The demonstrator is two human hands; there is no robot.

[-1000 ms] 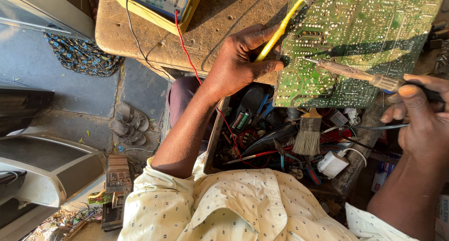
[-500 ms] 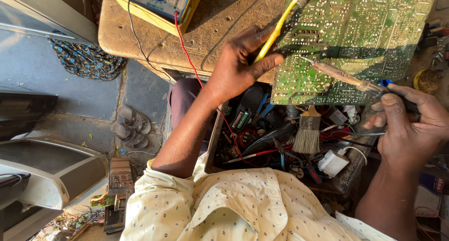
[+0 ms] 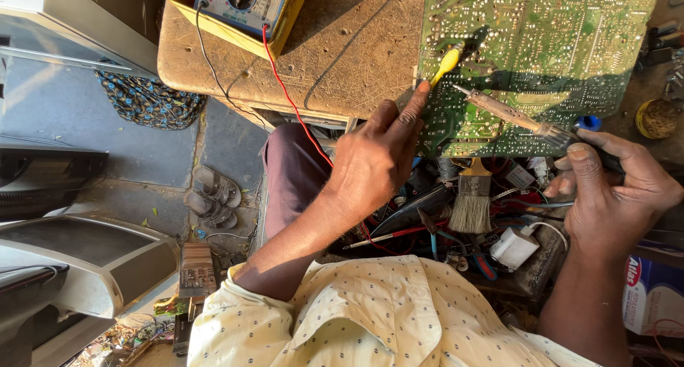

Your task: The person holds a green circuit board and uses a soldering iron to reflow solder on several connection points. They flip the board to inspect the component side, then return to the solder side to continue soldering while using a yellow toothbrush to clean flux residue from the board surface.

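Hands: two, both the person's own; the left hand [image 3: 374, 164] pinches a yellow tool, fingers curled about it with the forefinger stretched along it; the right hand [image 3: 613, 196] is closed round the dark handle of a soldering iron.
Circuit board: one green circuit board [image 3: 563, 46], lying solder side up on the right part of the worn wooden bench [image 3: 349, 50], its near edge jutting over the clutter below.
Soldering iron: one soldering iron [image 3: 509, 112], long axis slanting from the right hand at lower right up to the left, tip resting on the board near its middle.
Yellow tool: one yellow tool [image 3: 445, 63], only its tip showing past the forefinger, pointing up and to the right onto the board, just beside the iron's tip but apart from it.
Meter: one multimeter [image 3: 242, 3] in a yellow case at the bench's far left, with one red lead [image 3: 288, 96] and one black lead trailing toward the person.
Brush: one paintbrush [image 3: 472, 199], bristles toward the person, lying among loose wires under the board's edge.
Floor: one pair of sandals [image 3: 212, 194] side by side, left of the person's knee.
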